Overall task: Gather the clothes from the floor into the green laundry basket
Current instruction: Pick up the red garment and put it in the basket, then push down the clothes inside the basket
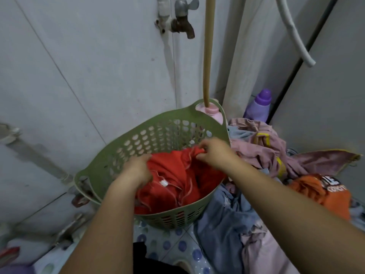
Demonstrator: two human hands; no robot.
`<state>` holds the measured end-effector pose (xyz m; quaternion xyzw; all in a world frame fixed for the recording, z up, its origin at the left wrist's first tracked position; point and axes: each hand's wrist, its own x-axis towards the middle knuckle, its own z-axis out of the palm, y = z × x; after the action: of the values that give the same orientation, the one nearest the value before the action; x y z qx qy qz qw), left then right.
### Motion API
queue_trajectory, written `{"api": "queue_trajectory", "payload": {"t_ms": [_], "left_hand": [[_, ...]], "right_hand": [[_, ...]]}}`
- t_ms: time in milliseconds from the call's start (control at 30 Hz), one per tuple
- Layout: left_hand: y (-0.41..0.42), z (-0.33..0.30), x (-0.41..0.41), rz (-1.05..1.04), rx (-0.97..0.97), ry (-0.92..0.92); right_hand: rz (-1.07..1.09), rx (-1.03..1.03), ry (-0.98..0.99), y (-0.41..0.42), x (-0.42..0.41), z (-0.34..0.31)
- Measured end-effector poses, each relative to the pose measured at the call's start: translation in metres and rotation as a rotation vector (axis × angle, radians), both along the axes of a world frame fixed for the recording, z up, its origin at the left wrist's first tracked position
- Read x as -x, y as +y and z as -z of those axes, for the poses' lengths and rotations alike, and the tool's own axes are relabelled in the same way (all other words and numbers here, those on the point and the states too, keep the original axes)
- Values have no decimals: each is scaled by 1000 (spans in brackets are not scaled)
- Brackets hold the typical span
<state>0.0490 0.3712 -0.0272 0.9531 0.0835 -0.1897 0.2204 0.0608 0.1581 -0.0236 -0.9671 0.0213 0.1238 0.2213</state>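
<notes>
The green laundry basket (pixel 150 133) stands on the floor against the wall, with round holes in its side. A red garment (pixel 177 180) fills its inside. My left hand (pixel 138 169) grips the garment's left side, fingers closed in the cloth. My right hand (pixel 214 153) pinches its upper edge near the basket's far rim. More clothes lie on the floor to the right: a mauve piece (pixel 264 149), an orange shirt with lettering (pixel 324 192), a blue garment (pixel 223 220) and a pale pink one (pixel 264 254).
A tap (pixel 182 22) juts from the wall above the basket. A tan pole (pixel 207 52) hangs down to a pink bottle (pixel 212 113) behind the rim. A purple detergent bottle (pixel 258 105) stands in the corner. A dotted mat (pixel 173 246) lies in front.
</notes>
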Motion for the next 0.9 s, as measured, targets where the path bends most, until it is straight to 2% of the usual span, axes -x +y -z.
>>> {"api": "queue_trajectory", "payload": {"t_ms": [67,133,200,267,300,533,667,900], "left_hand": [[-7,-2,-1,37,75,-32],[-16,-4,-3,54,105,-53],[-29,-4,-5,72,146,-48],[-41,-3,-6,108,188,-45],[-45,-1,-6,122,202,-40],[-77,7,-3,246,231,-45],[-119,1,-1,347,283,-203],[-182,-2,0,436,437,-331]], "right_hand": [[211,83,-241,-22,6,10],[287,216,-328,-39,15,18],[309,209,-201,-51,22,30],[332,95,4,-57,25,39],[349,49,35,-59,25,43],[429,-63,-208,-63,37,42],[455,29,-193,-96,46,43],[440,138,-127,-148,37,62]]}}
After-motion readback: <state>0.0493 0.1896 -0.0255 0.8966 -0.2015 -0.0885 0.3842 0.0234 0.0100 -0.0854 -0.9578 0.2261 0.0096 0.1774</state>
